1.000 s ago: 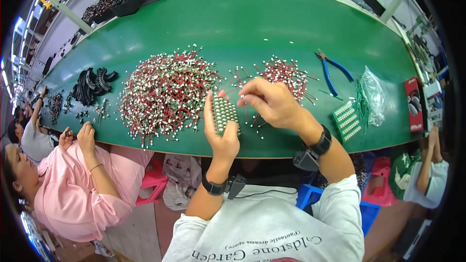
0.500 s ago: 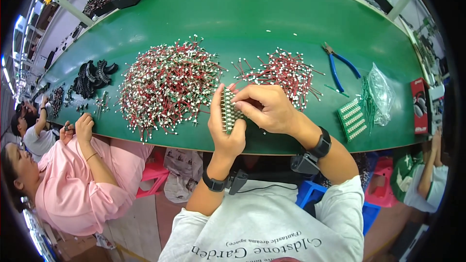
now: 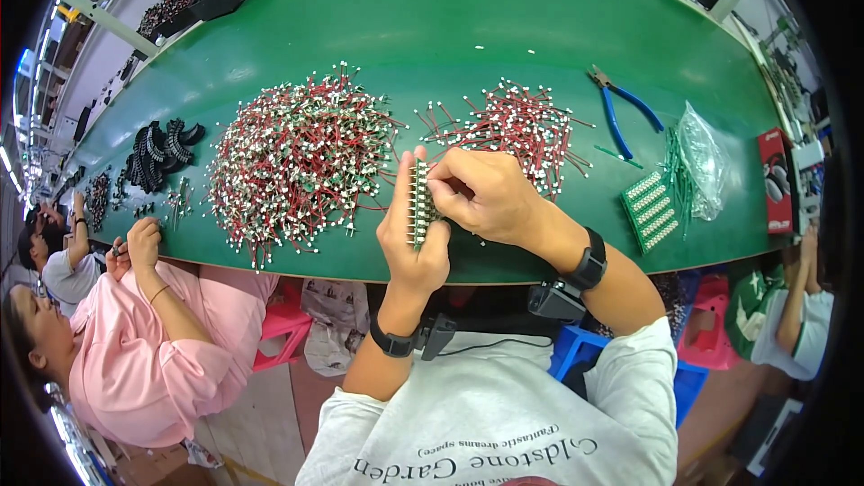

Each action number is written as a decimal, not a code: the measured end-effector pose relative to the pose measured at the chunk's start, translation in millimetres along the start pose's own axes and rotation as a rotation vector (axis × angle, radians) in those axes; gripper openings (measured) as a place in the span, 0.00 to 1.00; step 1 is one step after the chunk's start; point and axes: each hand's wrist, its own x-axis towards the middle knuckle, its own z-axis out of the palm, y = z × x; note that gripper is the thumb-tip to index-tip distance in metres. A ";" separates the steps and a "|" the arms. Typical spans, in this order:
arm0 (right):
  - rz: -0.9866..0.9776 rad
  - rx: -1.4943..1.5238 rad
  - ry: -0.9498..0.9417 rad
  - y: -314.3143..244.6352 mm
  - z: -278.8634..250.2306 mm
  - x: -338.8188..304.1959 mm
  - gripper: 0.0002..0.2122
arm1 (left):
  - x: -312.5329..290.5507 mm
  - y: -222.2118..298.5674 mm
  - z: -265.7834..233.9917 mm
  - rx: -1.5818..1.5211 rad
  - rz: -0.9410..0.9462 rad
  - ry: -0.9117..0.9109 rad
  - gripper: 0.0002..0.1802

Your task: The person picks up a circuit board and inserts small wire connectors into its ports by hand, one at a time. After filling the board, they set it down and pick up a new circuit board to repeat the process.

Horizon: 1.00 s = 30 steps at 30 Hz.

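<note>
My left hand [image 3: 416,247] is closed around a narrow green circuit board panel [image 3: 418,205]. The panel stands on edge, with rows of small white connectors and pins sticking out on its left side. My right hand [image 3: 486,195] is curled against the panel's upper right, thumb and index finger pinched together; whatever is between those fingertips is hidden. Left of my hands rises a big heap of red-wired pieces with white connectors [image 3: 301,162]. Just beyond my right hand lies a smaller pile of red wires with white ends [image 3: 517,121].
Blue-handled pliers [image 3: 621,112], another green board panel [image 3: 650,211], thin green strips [image 3: 677,180] and a clear plastic bag [image 3: 702,162] lie at the right. A red box [image 3: 774,180] stands at the edge. Black curved parts [image 3: 160,155] lie left, near a co-worker in pink [image 3: 166,342].
The panel in my left hand has turned more edge-on. My right fingers have curled in closer at its upper right. The whole view has shifted slightly.
</note>
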 end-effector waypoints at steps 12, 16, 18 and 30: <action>-0.100 -0.113 0.022 4.0 0.3 -1.7 0.04 | 0.3 0.2 -0.1 0.017 -0.005 -0.008 0.41; -0.149 -0.200 0.003 2.1 -3.3 -0.6 0.05 | 0.1 -0.4 -0.8 0.067 -0.002 -0.040 0.41; -0.248 -0.227 0.034 2.5 -2.9 0.9 0.05 | 0.3 -0.2 -0.8 0.071 -0.001 -0.047 0.41; -0.159 -0.344 0.001 0.3 -1.6 -3.4 0.06 | 2.9 2.4 0.1 0.076 0.008 -0.016 0.42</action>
